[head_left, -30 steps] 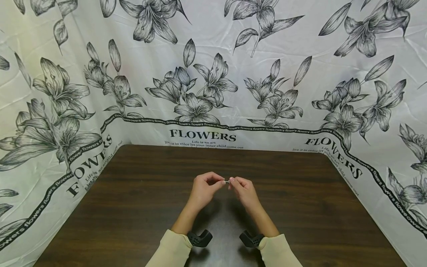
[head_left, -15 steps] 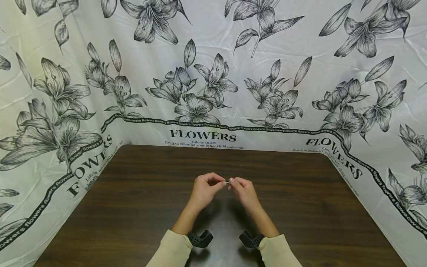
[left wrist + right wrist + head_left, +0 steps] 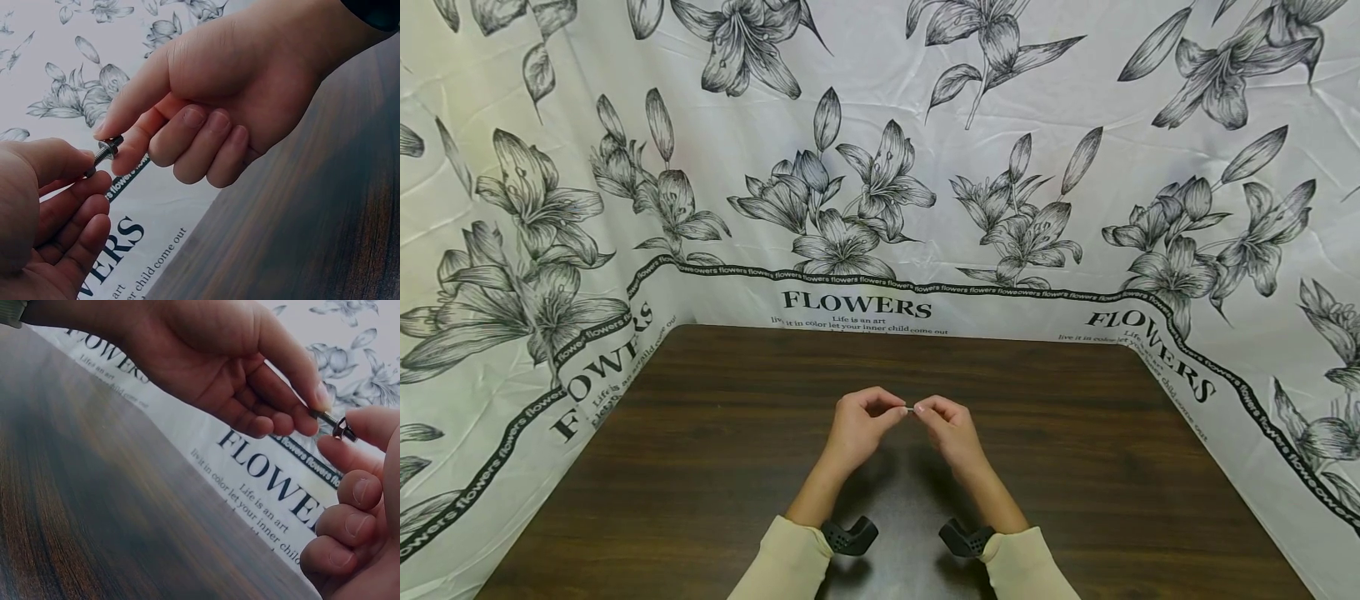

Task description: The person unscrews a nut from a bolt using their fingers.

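Observation:
A small metal bolt is held between both hands above the table. Its threaded shaft shows in the left wrist view, with a flat washer-like ring around it. My left hand pinches one end of the bolt between thumb and fingertips, its other fingers loosely bent. At the opposite end, by the ring, the thumb and forefinger of my right hand grip the bolt, and the remaining fingers are curled in. The fingertips partly hide both ends, so I cannot tell whether a nut is on the shaft.
A dark brown wooden table lies beneath the hands. White cloth printed with flowers and lettering stands around its back and sides. A black wrist device sits on the left wrist, another wrist device on the right.
The right thumb and forefinger have shifted slightly on their end of the bolt, and less of it shows there. My left hand has stayed in place.

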### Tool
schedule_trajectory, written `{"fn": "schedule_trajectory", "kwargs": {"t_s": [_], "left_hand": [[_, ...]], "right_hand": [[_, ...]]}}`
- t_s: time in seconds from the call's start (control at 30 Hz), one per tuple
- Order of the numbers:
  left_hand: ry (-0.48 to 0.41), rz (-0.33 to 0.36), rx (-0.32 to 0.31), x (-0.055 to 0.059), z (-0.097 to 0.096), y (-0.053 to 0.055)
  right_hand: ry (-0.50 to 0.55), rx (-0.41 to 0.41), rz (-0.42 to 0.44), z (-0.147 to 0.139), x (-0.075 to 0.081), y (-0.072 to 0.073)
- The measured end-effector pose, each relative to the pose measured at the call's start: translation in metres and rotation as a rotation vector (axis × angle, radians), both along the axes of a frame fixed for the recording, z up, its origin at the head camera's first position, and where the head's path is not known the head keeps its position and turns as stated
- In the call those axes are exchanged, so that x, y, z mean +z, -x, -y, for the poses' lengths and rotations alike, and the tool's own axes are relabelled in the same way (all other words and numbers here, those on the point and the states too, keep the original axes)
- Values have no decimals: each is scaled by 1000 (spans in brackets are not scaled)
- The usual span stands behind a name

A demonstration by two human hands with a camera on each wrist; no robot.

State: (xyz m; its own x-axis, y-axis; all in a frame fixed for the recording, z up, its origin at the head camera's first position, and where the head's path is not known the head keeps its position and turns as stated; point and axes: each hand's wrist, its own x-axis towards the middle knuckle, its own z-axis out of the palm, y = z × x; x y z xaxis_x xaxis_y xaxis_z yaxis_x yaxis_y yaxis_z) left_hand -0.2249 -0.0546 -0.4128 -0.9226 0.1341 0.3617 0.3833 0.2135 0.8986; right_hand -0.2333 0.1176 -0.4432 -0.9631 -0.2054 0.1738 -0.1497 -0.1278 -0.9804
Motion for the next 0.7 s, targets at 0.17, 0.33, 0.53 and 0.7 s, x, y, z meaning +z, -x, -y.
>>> {"fn": "schedule_trajectory", "kwargs": {"t_s": [0.17,0.33,0.53,0.7], "left_hand": [[-8,-2,4,0,1,1],[-24,-1,1,0,1,0],[-26,10,2,1,1,0],[-19,9,6,1,2,0]], "right_hand": [[-2,7,-33,-1,1,-1],[20,22,-82,-1,1,-1],[64,22,-159,-2,-21,10],[74,33,-218,-3,-27,13]]}}
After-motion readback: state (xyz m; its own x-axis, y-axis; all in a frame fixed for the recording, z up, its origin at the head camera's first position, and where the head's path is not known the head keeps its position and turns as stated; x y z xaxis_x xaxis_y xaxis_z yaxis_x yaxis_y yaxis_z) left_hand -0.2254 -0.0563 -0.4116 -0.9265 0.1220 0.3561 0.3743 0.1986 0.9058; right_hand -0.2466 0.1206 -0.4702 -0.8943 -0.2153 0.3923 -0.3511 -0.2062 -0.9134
